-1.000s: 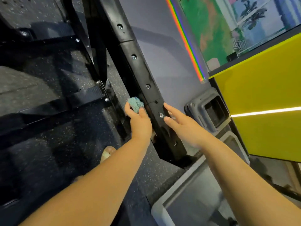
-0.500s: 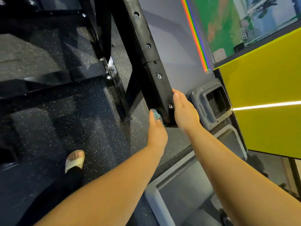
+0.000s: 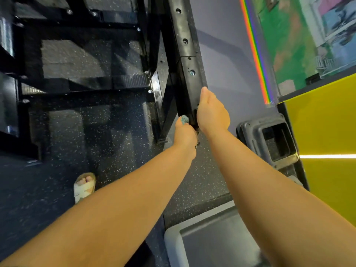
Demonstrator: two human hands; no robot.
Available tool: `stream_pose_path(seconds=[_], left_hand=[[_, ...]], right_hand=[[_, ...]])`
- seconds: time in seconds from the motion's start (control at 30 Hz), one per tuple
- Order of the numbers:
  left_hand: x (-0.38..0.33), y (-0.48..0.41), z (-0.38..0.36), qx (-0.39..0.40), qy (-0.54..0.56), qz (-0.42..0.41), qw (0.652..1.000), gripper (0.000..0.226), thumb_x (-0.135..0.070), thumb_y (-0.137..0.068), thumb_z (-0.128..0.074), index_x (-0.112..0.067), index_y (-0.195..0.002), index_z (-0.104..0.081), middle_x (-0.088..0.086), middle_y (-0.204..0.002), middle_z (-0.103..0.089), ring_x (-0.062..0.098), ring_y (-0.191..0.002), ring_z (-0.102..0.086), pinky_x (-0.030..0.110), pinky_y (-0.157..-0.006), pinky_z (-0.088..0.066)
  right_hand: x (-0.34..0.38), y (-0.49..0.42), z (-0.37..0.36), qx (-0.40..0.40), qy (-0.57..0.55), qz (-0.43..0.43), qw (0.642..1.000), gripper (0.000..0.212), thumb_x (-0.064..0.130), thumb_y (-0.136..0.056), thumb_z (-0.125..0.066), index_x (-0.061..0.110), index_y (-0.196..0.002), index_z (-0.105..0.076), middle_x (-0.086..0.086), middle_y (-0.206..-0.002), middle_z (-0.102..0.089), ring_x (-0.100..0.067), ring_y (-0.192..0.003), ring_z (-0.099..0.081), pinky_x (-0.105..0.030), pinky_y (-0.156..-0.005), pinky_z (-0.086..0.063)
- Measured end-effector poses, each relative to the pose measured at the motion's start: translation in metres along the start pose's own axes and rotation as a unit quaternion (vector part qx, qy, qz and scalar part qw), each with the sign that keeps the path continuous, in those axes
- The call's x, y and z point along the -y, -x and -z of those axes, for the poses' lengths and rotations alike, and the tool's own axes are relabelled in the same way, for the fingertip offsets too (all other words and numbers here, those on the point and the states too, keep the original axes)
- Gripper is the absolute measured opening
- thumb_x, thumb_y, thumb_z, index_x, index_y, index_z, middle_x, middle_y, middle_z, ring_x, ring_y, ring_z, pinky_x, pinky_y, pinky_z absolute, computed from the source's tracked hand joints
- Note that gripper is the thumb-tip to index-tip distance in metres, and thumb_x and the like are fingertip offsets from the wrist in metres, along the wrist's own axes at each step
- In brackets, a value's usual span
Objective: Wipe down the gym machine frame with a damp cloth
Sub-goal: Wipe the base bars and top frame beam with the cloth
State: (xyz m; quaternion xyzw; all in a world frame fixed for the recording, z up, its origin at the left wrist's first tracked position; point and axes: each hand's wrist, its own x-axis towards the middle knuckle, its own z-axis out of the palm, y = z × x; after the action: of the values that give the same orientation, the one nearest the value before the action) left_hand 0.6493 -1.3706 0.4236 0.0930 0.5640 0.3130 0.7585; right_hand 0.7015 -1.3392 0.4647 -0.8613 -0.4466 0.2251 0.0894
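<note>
A black upright post (image 3: 185, 47) of the gym machine frame, with bolt holes down its face, runs from the top of the view to its lower end near the floor. My left hand (image 3: 185, 134) grips a small teal cloth (image 3: 185, 119) and presses it against the left side of the post's lower end. My right hand (image 3: 211, 112) wraps round the right side of the same end, thumb pointing up along the post. Most of the cloth is hidden inside my left hand.
Black frame bars (image 3: 107, 83) cross the speckled rubber floor (image 3: 107, 132) at the left. My sandalled foot (image 3: 84, 186) stands at the lower left. A grey wall box (image 3: 269, 139) and a yellow panel (image 3: 327, 122) are at the right, a grey tray (image 3: 173, 239) at the bottom.
Both hands slid down the post from its middle bolts to its lower end. My right hand closed round the post's edge, and the cloth went from clearly showing to mostly hidden.
</note>
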Motion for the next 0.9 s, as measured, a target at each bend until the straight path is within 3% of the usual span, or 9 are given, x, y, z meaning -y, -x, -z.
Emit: stream_pose_path(seconds=[0.13, 0.2, 0.3, 0.37, 0.47, 0.57, 0.67, 0.8, 0.9], left_hand=[[-0.016, 0.023, 0.006, 0.04, 0.006, 0.001, 0.999, 0.03, -0.013, -0.103, -0.028, -0.011, -0.112, -0.057, 0.011, -0.106, -0.063, 0.029, -0.097, -0.059, 0.041, -0.084, -0.051], [-0.027, 0.037, 0.012, 0.064, -0.007, 0.007, 0.998, 0.034, -0.009, -0.103, -0.026, -0.014, -0.118, -0.056, 0.013, -0.113, -0.062, 0.029, -0.102, -0.06, 0.039, -0.082, -0.052], [-0.049, 0.052, 0.022, 0.089, -0.04, -0.005, 0.995, 0.037, -0.008, -0.103, -0.025, -0.016, -0.129, -0.051, 0.013, -0.121, -0.058, 0.03, -0.11, -0.057, 0.04, -0.085, -0.051], [-0.064, 0.063, 0.036, 0.076, -0.042, -0.008, 0.996, 0.037, -0.009, -0.103, -0.026, -0.017, -0.129, -0.05, 0.011, -0.118, -0.058, 0.029, -0.109, -0.056, 0.039, -0.085, -0.05], [-0.084, 0.083, 0.08, 0.02, -0.048, -0.018, 0.998, 0.035, -0.009, -0.1, -0.031, -0.014, -0.126, -0.054, 0.015, -0.118, -0.06, 0.033, -0.108, -0.058, 0.047, -0.092, -0.05], [-0.108, 0.11, 0.133, -0.033, -0.055, -0.043, 0.997, 0.032, -0.014, -0.098, -0.038, -0.013, -0.122, -0.058, 0.016, -0.116, -0.062, 0.03, -0.107, -0.06, 0.047, -0.095, -0.049], [-0.141, 0.142, 0.195, -0.079, -0.029, -0.052, 0.995, 0.022, -0.02, -0.095, -0.048, -0.015, -0.106, -0.066, 0.016, -0.111, -0.066, 0.028, -0.1, -0.063, 0.047, -0.093, -0.05], [-0.179, 0.195, 0.299, -0.123, 0.02, -0.05, 0.991, 0.016, -0.013, -0.092, -0.056, -0.008, -0.106, -0.064, 0.021, -0.099, -0.066, 0.033, -0.087, -0.064, 0.045, -0.078, -0.054], [-0.203, 0.233, 0.376, -0.146, 0.002, -0.062, 0.987, 0.015, -0.012, -0.092, -0.058, -0.005, -0.105, -0.061, 0.023, -0.1, -0.064, 0.033, -0.086, -0.063, 0.051, -0.083, -0.052]], right_hand=[[-0.008, -0.003, -0.005, 0.01, 0.013, -0.001, 1.0, 0.036, 0.029, -0.101, -0.017, 0.032, -0.066, -0.011, 0.007, -0.067, -0.016, -0.016, -0.06, -0.018, -0.031, -0.05, -0.008], [-0.01, -0.004, -0.003, 0.029, 0.0, -0.003, 1.0, 0.033, 0.035, -0.1, -0.015, 0.035, -0.068, -0.014, 0.007, -0.07, -0.021, -0.02, -0.077, -0.026, -0.031, -0.055, -0.02], [-0.005, 0.005, 0.008, 0.095, -0.011, -0.006, 0.995, 0.038, 0.043, -0.101, -0.015, 0.033, -0.109, -0.051, -0.002, -0.12, -0.055, -0.031, -0.107, -0.048, -0.043, -0.087, -0.037], [0.004, 0.015, 0.015, 0.095, 0.013, -0.006, 0.995, 0.036, 0.032, -0.102, -0.021, 0.022, -0.127, -0.045, -0.007, -0.142, -0.046, -0.034, -0.129, -0.04, -0.044, -0.093, -0.035], [0.05, 0.057, 0.011, 0.12, -0.061, 0.051, 0.99, 0.022, 0.014, -0.101, -0.031, 0.013, -0.111, -0.051, -0.014, -0.11, -0.056, -0.032, -0.113, -0.051, -0.033, -0.077, -0.033], [0.113, 0.119, -0.008, 0.267, -0.227, 0.075, 0.934, 0.037, 0.036, -0.101, -0.041, 0.022, -0.135, -0.049, 0.006, -0.125, -0.051, -0.013, -0.112, -0.049, -0.025, -0.093, -0.036], [0.163, 0.169, -0.029, 0.337, -0.267, 0.109, 0.896, 0.046, 0.042, -0.096, -0.052, 0.03, -0.139, -0.043, 0.003, -0.135, -0.05, -0.015, -0.119, -0.052, -0.036, -0.105, -0.042], [0.221, 0.226, -0.052, 0.422, -0.288, 0.121, 0.851, 0.059, 0.033, -0.088, -0.067, 0.031, -0.14, -0.038, 0.009, -0.119, -0.055, -0.011, -0.1, -0.064, -0.033, -0.085, -0.056], [0.275, 0.277, -0.073, 0.457, -0.274, 0.142, 0.834, 0.051, 0.02, -0.087, -0.07, 0.027, -0.13, -0.043, 0.018, -0.105, -0.051, -0.001, -0.079, -0.063, -0.019, -0.059, -0.055]])
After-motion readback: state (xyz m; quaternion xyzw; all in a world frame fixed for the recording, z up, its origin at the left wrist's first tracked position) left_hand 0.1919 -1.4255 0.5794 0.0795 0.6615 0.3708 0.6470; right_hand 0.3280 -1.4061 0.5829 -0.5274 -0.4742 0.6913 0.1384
